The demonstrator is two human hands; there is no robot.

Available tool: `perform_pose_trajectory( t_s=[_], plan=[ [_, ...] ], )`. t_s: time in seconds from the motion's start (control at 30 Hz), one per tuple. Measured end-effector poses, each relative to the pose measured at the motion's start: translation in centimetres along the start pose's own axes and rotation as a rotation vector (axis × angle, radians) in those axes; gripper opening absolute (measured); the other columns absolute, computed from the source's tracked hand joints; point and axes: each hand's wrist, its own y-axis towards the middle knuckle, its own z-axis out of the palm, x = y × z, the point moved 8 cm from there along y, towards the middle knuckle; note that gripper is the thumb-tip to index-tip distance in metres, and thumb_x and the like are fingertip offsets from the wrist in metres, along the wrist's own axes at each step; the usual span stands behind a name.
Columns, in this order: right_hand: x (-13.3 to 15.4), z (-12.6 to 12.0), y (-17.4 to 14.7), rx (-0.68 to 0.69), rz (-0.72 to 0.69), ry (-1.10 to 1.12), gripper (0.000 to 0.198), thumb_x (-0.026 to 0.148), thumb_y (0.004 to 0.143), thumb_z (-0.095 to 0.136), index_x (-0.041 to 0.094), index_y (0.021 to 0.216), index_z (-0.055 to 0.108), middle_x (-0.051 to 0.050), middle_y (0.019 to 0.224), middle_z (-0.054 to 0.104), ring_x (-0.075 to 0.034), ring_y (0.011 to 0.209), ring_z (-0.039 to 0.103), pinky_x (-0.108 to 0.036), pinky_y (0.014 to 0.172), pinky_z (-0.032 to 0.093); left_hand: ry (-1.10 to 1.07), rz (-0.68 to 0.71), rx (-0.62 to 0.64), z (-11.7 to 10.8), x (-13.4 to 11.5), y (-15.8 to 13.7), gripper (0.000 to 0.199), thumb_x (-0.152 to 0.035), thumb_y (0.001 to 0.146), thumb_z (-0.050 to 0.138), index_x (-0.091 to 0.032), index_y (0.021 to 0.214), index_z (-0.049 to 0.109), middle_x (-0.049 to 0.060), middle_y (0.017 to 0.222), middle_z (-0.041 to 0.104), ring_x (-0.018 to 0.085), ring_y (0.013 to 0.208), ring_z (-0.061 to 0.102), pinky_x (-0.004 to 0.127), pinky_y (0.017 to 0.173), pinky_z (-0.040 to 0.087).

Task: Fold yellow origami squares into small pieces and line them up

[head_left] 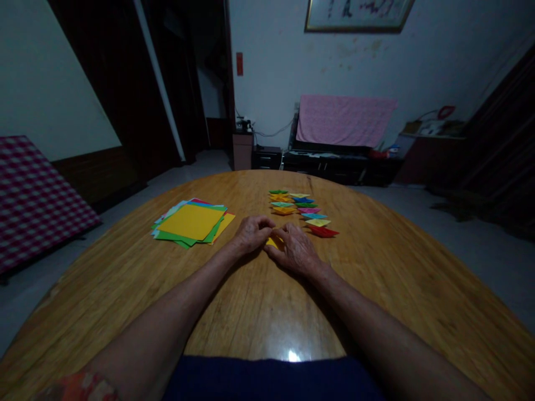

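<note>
A small folded piece of yellow paper (275,241) lies low over the table between my hands, mostly hidden by the fingers. My left hand (253,234) pinches its left side, fingers curled in. From the right, my right hand (295,246) closes on the same paper, thumb in front and fingers behind. Just beyond my hands stand two rows of small folded paper boats in several colours, with a red paper boat (322,231) nearest my right hand and an orange paper boat (283,211) at the near end of the left row.
A loose stack of square coloured paper, yellow sheet (192,221) on top, lies left of my hands. The round wooden table (246,301) reaches my lap. Beyond it are a low black cabinet (321,162) and a pink cloth (345,120). A checkered cloth (37,206) hangs at far left.
</note>
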Motion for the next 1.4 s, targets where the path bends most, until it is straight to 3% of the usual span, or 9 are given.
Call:
perform_pose_trajectory(
  t_s=[0.1,0.17,0.33,0.43,0.67,1.0,1.4],
  plan=[
    [-0.1,0.1,0.0,-0.003,0.015,0.000,0.041,0.047,0.083,0.057,0.023,0.116,0.062,-0.006,0.090,0.054,-0.020,0.084,0.048,-0.030,0.072,0.036,0.109,0.222,-0.063,0.1,-1.6,-0.1,0.020,-0.015,0.074,0.052,-0.015,0.086,0.068,0.002,0.089,0.068,0.013,0.080,0.060,0.020,0.072,0.046],
    [-0.1,0.1,0.0,-0.011,0.016,0.017,0.043,0.044,0.082,0.058,0.024,0.121,0.059,-0.005,0.089,0.054,-0.019,0.084,0.048,-0.029,0.072,0.036,0.208,0.281,-0.076,0.2,-1.9,-0.2,0.021,-0.011,0.073,0.051,-0.015,0.086,0.067,0.002,0.089,0.067,0.013,0.085,0.059,0.021,0.079,0.045],
    [-1.3,-0.2,0.2,0.030,-0.008,0.141,0.040,0.038,0.081,0.060,0.023,0.118,0.063,-0.006,0.091,0.058,-0.019,0.084,0.053,-0.030,0.074,0.041,0.366,0.349,-0.078,0.5,-2.1,-0.4,0.022,-0.011,0.075,0.051,-0.013,0.091,0.066,0.005,0.089,0.065,0.015,0.084,0.058,0.025,0.079,0.044],
    [-2.7,-0.3,0.2,0.125,-0.039,0.320,0.027,0.014,0.081,0.052,0.019,0.101,0.070,-0.005,0.094,0.065,-0.017,0.088,0.058,-0.029,0.080,0.044,0.426,0.368,-0.030,1.0,-1.9,-0.4,0.018,-0.017,0.077,0.055,-0.013,0.089,0.068,0.006,0.086,0.064,0.017,0.082,0.057,0.026,0.077,0.044],
    [-5.3,-0.9,0.1,0.041,-0.002,0.495,0.028,0.009,0.078,0.051,0.020,0.094,0.071,-0.004,0.094,0.070,-0.017,0.090,0.064,-0.032,0.084,0.049,0.481,0.496,0.049,2.6,-2.0,-0.7,0.018,-0.025,0.082,0.054,-0.019,0.087,0.070,0.004,0.090,0.059,0.016,0.086,0.056,0.028,0.080,0.044],
    [-4.9,-1.0,0.2,0.029,0.014,0.494,0.028,0.006,0.078,0.049,0.019,0.089,0.072,-0.004,0.092,0.071,-0.017,0.088,0.065,-0.032,0.084,0.050,0.586,0.339,0.009,3.3,-2.4,-0.9,0.025,-0.038,0.082,0.056,-0.022,0.099,0.065,0.005,0.097,0.054,0.021,0.096,0.054,0.034,0.085,0.045],
    [-4.8,-1.2,0.4,0.020,0.037,0.498,0.030,0.005,0.077,0.048,0.019,0.085,0.073,-0.004,0.089,0.071,-0.016,0.086,0.065,-0.032,0.085,0.049,0.692,0.246,-0.039,4.0,-3.2,-1.3,0.041,-0.052,0.078,0.055,-0.018,0.099,0.061,0.009,0.102,0.054,0.027,0.102,0.052,0.038,0.088,0.044]
  ],
)
